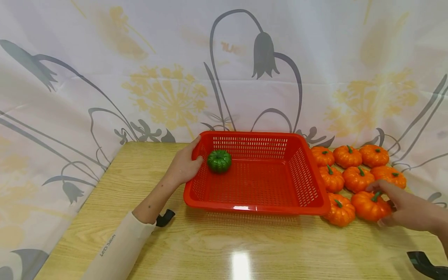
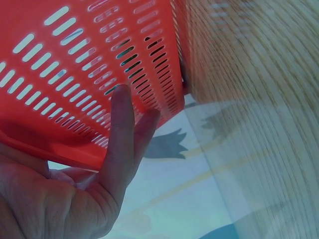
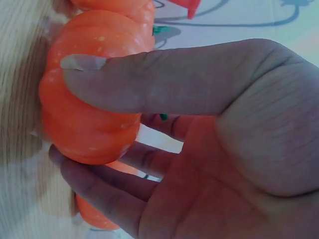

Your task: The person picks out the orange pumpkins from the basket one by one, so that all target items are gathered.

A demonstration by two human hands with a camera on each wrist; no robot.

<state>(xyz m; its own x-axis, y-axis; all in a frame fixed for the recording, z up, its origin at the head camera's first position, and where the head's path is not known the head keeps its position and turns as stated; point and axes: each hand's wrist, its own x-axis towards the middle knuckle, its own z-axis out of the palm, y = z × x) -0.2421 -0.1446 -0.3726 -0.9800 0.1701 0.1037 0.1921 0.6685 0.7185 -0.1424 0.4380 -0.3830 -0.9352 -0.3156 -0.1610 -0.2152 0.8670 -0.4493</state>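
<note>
My left hand (image 1: 183,163) grips the left rim of a red plastic basket (image 1: 224,207), its thumb over the rim. In the left wrist view, two fingers (image 2: 119,124) lie along the slotted outer wall. A small dark green pumpkin (image 1: 219,161) sits inside the basket at its left end. On the right, my right hand (image 1: 413,206) is around an orange pumpkin (image 1: 367,205) with a green stem, at the front of the group. The right wrist view shows the thumb (image 3: 149,82) across that pumpkin's side and the fingers curled around the other side.
Several more orange pumpkins (image 1: 358,179) stand in rows on the wooden table (image 1: 196,249), close against the basket's right side. A floral curtain (image 1: 168,50) hangs behind the table's back edge. Black straps or mounts (image 1: 165,217) show beneath both wrists.
</note>
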